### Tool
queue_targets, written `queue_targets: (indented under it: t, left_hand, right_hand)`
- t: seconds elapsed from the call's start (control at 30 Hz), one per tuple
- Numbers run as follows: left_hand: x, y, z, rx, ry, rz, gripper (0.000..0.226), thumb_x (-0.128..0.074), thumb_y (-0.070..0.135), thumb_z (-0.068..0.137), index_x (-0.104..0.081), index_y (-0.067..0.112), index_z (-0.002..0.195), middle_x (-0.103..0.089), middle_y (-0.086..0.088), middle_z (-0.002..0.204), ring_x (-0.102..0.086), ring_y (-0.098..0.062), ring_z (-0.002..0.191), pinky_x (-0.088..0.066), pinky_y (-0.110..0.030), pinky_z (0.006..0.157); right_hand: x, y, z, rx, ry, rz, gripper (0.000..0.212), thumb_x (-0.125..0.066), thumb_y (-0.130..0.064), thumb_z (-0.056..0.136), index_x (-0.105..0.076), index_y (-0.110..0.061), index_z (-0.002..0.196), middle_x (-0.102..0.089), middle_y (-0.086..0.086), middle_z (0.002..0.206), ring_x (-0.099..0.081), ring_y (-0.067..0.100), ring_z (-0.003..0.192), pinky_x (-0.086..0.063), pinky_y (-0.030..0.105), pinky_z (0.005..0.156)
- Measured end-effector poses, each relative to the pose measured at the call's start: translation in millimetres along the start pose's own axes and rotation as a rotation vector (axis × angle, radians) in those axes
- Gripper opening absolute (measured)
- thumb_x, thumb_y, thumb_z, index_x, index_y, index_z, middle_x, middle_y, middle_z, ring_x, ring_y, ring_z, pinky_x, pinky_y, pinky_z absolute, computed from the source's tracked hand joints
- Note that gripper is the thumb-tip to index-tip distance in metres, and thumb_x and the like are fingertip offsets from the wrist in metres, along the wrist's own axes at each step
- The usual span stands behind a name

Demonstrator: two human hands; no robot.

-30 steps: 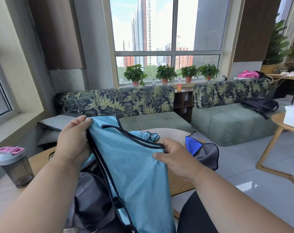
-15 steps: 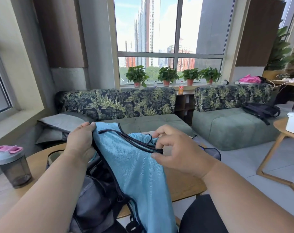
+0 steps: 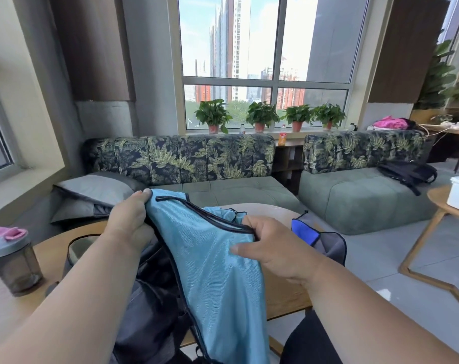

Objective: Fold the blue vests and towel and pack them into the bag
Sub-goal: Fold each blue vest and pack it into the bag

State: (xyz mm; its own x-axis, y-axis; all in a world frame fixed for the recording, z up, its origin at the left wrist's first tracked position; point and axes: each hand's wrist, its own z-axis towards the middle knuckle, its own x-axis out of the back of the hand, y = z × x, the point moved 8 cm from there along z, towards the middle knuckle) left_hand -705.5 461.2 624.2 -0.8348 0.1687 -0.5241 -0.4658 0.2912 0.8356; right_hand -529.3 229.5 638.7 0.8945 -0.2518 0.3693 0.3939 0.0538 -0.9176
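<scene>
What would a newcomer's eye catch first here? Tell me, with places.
The light blue vest fills the centre foreground, held up by the left hand at its upper corner and the right hand on its black-trimmed edge. Beneath it sits the dark bag on the wooden table, a pink-lidded bottle far left.

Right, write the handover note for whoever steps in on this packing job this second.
Left hand grips the light blue vest at its top corner; right hand pinches its black-trimmed edge. The vest hangs unfolded over the dark bag on the wooden table.
A second blue piece lies bunched behind the vest. The blue and grey towel drapes off the table's right edge, unfolded.
Done: nothing visibly packed.
Left: fold the vests and towel, pack them.
</scene>
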Motion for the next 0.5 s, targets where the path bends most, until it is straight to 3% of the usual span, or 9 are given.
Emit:
queue_targets:
  t: [0.07,0.13,0.23,0.33,0.4,0.5]
  left_hand:
    - [-14,-11,-12,0.079,-0.070,-0.017,0.036,-0.061,0.034,0.105,-0.068,0.005,0.126,-0.075,-0.015,0.122,-0.074,-0.031,0.101,-0.064,-0.042,0.072]
    - [-25,-33,-27,0.181,-0.180,-0.035,0.053,-0.054,0.049,0.105,-0.068,0.003,0.126,-0.074,-0.019,0.124,-0.074,-0.033,0.106,-0.061,-0.046,0.086]
    - [-28,-85,-56,0.330,-0.329,-0.038,0.086,-0.058,0.071,0.091,-0.058,0.004,0.146,-0.067,-0.018,0.137,-0.071,-0.034,0.114,-0.058,-0.045,0.101]
    - [-25,-148,-102,0.578,-0.499,0.008,0.107,-0.055,0.088,0.082,-0.052,0.008,0.153,-0.051,-0.023,0.155,-0.052,-0.043,0.141,-0.032,-0.055,0.124]
    - [-23,-173,-126,0.674,-0.557,0.063,0.106,-0.042,0.091,0.081,-0.064,0.008,0.142,-0.058,-0.022,0.149,-0.058,-0.040,0.136,-0.034,-0.051,0.122]
    - [-24,-177,-135,0.662,-0.556,0.059,0.092,-0.046,0.082,0.082,-0.073,0.010,0.131,-0.066,-0.021,0.139,-0.069,-0.038,0.121,-0.049,-0.049,0.106]
  right_hand:
    - [-5,-8,2,0.010,-0.026,0.265,0.020,-0.080,-0.004,0.084,-0.071,-0.015,0.099,-0.076,0.007,0.096,-0.068,0.020,0.088,-0.059,0.038,0.080]
    - [-10,-12,6,-0.013,-0.039,0.501,0.029,-0.078,-0.001,0.080,-0.068,-0.009,0.106,-0.075,0.012,0.103,-0.071,0.025,0.090,-0.060,0.038,0.082]
    - [-8,-11,14,-0.065,-0.001,0.770,0.039,-0.077,0.000,0.079,-0.060,-0.007,0.114,-0.072,0.019,0.106,-0.071,0.029,0.085,-0.061,0.039,0.078]
    - [-3,-3,18,-0.109,0.055,0.869,0.033,-0.078,0.000,0.080,-0.065,-0.008,0.108,-0.073,0.019,0.104,-0.072,0.029,0.082,-0.062,0.039,0.074]
    - [-2,4,21,-0.124,0.054,0.884,0.033,-0.077,-0.004,0.080,-0.067,-0.007,0.111,-0.072,0.020,0.106,-0.072,0.030,0.085,-0.062,0.040,0.077]
    - [-1,13,24,-0.133,0.059,0.876,0.040,-0.077,-0.003,0.080,-0.067,-0.005,0.119,-0.071,0.021,0.110,-0.072,0.030,0.088,-0.062,0.040,0.081]
